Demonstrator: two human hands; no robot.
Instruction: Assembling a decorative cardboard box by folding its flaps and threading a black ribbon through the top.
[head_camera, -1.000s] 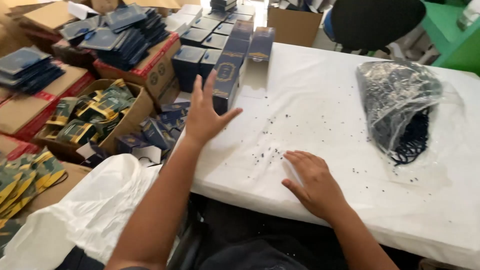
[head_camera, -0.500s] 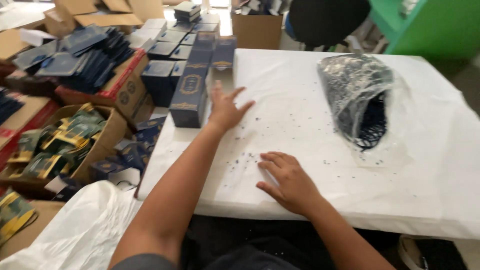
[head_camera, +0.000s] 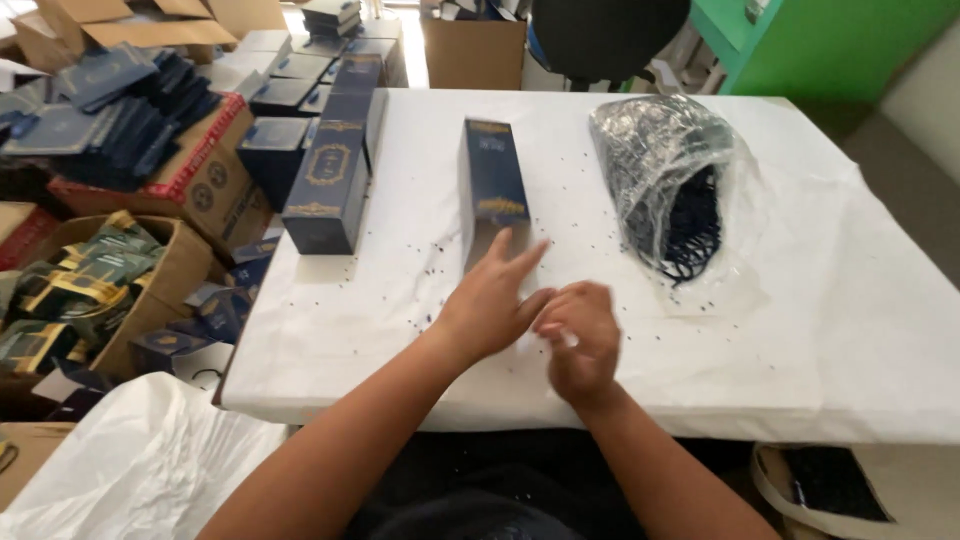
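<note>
Your left hand (head_camera: 490, 300) lies over the white table cover (head_camera: 820, 330) with its fingers spread and extended, the fingertips touching the near end of the tall navy box with gold print (head_camera: 491, 190), which lies flat near the middle of the table, pointing away from you. Your right hand (head_camera: 578, 340) sits just beside the left, fingers curled loosely inward; whether it pinches anything, you cannot tell from this view.

Judging from this, the box is the thing in hand. Keep the left fingers flat against its end so it slides straight rather than pivoting. Bring the right hand to the box's long side to steady it. Small dark specks (head_camera: 420, 300) are scattered over the cover around your hands; lift the box rather than drag it through them. Keep clear of the clear plastic bag of dark cords (head_camera: 670, 180) to the right and the row of navy boxes (head_camera: 330, 170) at the left edge.
</note>
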